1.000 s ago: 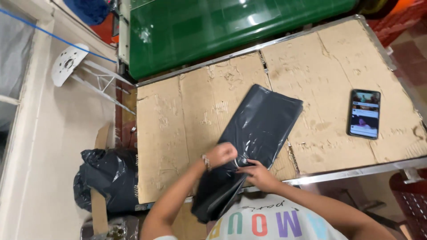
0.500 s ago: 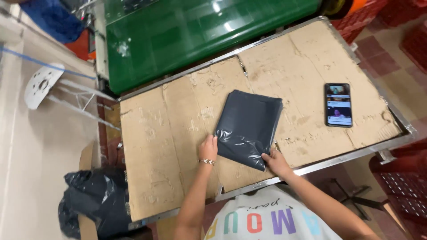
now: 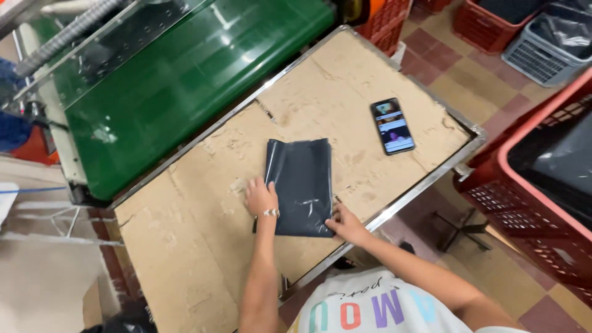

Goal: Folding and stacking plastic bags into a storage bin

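A dark grey plastic mailing bag (image 3: 302, 185), folded flat into a rectangle, lies on the cardboard-covered table (image 3: 203, 234). My left hand (image 3: 260, 196) rests flat on the cardboard with its fingers against the bag's left edge; a bracelet is on that wrist. My right hand (image 3: 346, 223) presses on the bag's near right corner, close to the table's metal front rim. Neither hand grips anything.
A smartphone (image 3: 393, 126) with a lit screen lies on the table to the right. A green machine (image 3: 179, 80) runs along the table's far side. A red plastic crate (image 3: 542, 203) stands on the floor at the right, more baskets behind it.
The bag was long and hanging over the near edge; now it is folded into a compact rectangle on the table. Both hands moved onto its left edge and near corner. The camera view shifted.
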